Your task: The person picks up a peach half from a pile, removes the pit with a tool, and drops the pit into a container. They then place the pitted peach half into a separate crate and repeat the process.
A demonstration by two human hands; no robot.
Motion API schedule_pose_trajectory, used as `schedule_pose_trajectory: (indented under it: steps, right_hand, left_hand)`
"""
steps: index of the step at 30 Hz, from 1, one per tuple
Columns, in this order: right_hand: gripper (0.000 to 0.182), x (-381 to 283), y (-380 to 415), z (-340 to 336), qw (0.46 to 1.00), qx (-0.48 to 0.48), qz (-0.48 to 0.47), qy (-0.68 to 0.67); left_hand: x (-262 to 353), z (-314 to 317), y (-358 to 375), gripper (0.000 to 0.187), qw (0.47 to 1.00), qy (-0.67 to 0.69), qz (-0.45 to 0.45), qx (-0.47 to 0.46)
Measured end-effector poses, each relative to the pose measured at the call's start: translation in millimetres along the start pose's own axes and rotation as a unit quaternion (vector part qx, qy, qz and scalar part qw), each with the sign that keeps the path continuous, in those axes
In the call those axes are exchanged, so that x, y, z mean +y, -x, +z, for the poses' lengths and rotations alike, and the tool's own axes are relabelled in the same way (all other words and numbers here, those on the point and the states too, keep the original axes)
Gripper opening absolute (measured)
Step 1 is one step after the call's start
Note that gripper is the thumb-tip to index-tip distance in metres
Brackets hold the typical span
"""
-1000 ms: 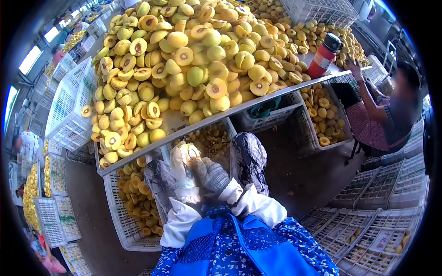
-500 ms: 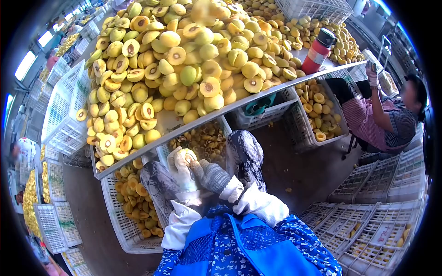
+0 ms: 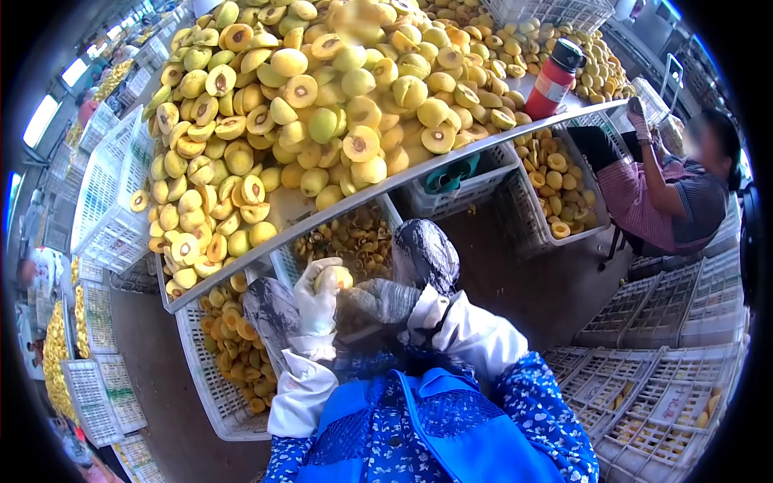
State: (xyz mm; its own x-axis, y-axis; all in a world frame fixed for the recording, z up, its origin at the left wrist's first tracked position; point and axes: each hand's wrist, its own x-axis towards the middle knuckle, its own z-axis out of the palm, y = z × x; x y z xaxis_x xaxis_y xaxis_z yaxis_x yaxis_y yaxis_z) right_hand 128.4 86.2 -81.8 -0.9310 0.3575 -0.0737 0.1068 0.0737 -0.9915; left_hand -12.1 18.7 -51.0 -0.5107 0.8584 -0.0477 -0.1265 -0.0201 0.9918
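My left hand [image 3: 316, 298], in a white glove, holds a yellow peach half [image 3: 345, 278] between thumb and fingers, above my lap. Close to its right is my right hand [image 3: 382, 299] in a grey knit glove. Those fingers are curled closed beside the fruit; whatever they grip is too blurred to make out. Beyond my hands, between my knees, a white crate [image 3: 392, 211] contains brownish pits and scraps. A large heap of halved yellow peaches [image 3: 322, 125] covers the metal-edged table [image 3: 338, 208] in front of me, several with brown pits showing.
Left of my legs stands a crate [image 3: 197, 370] of peach halves. A red bottle [image 3: 554, 80] is on the table at right. Another person [image 3: 668, 189] sits beyond a peach-filled crate [image 3: 515, 229]. Stacked crates [image 3: 660, 394] line the lower right.
My right hand has drawn back slightly to the right from the peach half. My left hand has turned and its fingers point up more. The seated person's head has turned.
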Motion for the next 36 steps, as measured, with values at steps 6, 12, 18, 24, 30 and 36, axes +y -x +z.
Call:
schedule_pose_trajectory:
  steps: [6, 12, 18, 24, 30, 36]
  right_hand:
    - [0.051, 14, -2, -14, 0.998, -0.048, 0.028, -0.036]
    - [0.049, -11, 16, 33, 0.828, -0.086, 0.136, -0.536]
    - [0.047, 13, 6, 14, 0.8, -0.204, 0.206, -0.524]
    - [0.048, -34, 17, 40, 0.88, -0.073, 0.119, -0.455]
    - [0.045, 33, -19, 49, 0.918, 0.065, 0.219, -0.325]
    - [0.054, 21, -19, 60, 0.915, 0.049, 0.275, -0.29]
  left_hand:
    - [12, -3, -7, 0.016, 0.988, -0.017, -0.07, -0.139]
    - [19, -11, 2, 0.014, 0.978, 0.109, -0.121, -0.127]
    - [37, -16, -11, 0.013, 0.937, -0.166, -0.012, -0.307]
    - [39, 5, 14, 0.031, 0.952, 0.253, -0.155, -0.076]
    - [21, -74, 5, 0.024, 0.977, -0.004, 0.061, 0.202]
    - [81, -139, -41, 0.05, 0.661, -0.661, 0.254, 0.248]
